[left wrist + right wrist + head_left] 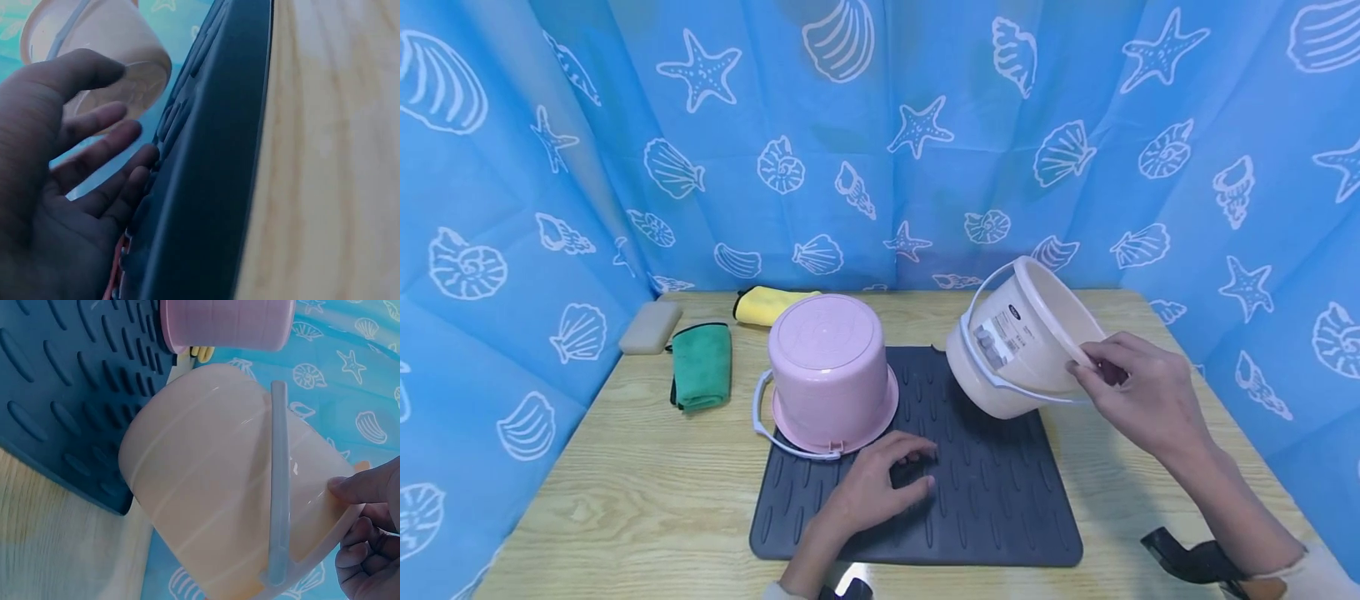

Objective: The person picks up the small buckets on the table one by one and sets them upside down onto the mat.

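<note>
A cream bucket (1000, 350) with a pale handle and a label is tilted above the right part of the dark ribbed mat (977, 500). My right hand (1142, 387) pinches its rim between thumb and fingers, as the right wrist view also shows on the bucket (206, 469). Upside down at the mat's back left stands a pink bucket (831, 383), its handle resting to the left and front. Over the mat, just in front of the pink bucket, my left hand (883, 483) has loosely bent fingers and holds nothing.
On the wooden table (595, 492), a folded green cloth (702, 367) and a beige block (651, 327) lie at the left. A yellow cloth (771, 305) sits behind the pink bucket. A blue curtain (917, 200) with shell prints encloses the back and sides.
</note>
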### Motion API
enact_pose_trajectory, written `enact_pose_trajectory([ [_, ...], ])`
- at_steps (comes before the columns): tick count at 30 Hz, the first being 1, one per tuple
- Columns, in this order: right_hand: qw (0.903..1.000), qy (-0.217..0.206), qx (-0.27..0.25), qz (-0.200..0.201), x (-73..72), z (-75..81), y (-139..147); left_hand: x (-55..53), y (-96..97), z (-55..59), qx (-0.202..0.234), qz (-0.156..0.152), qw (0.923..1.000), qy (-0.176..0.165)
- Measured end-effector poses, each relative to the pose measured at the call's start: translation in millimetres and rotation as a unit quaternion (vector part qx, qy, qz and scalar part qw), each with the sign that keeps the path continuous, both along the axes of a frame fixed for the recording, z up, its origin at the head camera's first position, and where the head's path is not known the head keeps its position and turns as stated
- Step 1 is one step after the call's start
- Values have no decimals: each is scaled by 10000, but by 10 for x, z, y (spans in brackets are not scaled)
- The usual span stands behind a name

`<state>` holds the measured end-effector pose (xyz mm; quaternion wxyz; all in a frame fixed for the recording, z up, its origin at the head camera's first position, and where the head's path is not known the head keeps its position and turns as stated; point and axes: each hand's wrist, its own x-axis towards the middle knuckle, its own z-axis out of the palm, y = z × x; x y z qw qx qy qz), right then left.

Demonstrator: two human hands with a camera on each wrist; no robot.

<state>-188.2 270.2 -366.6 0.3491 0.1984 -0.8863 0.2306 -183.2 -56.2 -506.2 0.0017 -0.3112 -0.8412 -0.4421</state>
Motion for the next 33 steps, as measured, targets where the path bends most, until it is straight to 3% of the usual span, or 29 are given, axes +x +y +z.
enact_pose_trajectory([
  [6,9997,85,-212,13,-21,15,8,-54,53,107,190,270,9995,26],
  [17,9978,143,-651,-34,-22,16,40,-247,220,365,1091,738,9911,203],
  [27,9924,-83,-1210,-229,-13,-22,52,-415,377,481,1544,865,9841,-153],
  [33,9856,-245,-1608,-459,-5,-25,63,-527,446,589,1566,933,9830,-236],
])
